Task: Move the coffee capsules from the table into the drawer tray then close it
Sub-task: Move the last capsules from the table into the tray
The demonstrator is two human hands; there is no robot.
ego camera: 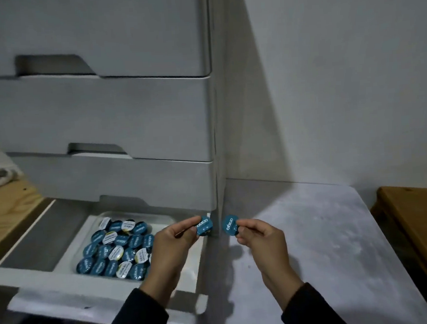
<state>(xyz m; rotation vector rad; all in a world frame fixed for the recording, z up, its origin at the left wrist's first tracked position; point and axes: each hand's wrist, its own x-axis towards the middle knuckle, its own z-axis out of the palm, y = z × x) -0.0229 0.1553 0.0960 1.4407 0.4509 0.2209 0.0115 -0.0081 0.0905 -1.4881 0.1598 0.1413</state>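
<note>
Capsules (114,247) crowd the drawer tray (70,255) at left; the left hand (173,240) pinches one capsule (204,225) over its edge, which could drop outside; the right hand (259,234) pinches another capsule (229,225) above the counter (314,243).

Both arms reach forward in dark sleeves, wrists bare. The left hand (173,236) pinches a blue capsule (204,225) between thumb and fingertips, just above the right edge of the open drawer (64,286). The right hand (260,234) pinches a second capsule (229,225) the same way, just right of that drawer.
</note>
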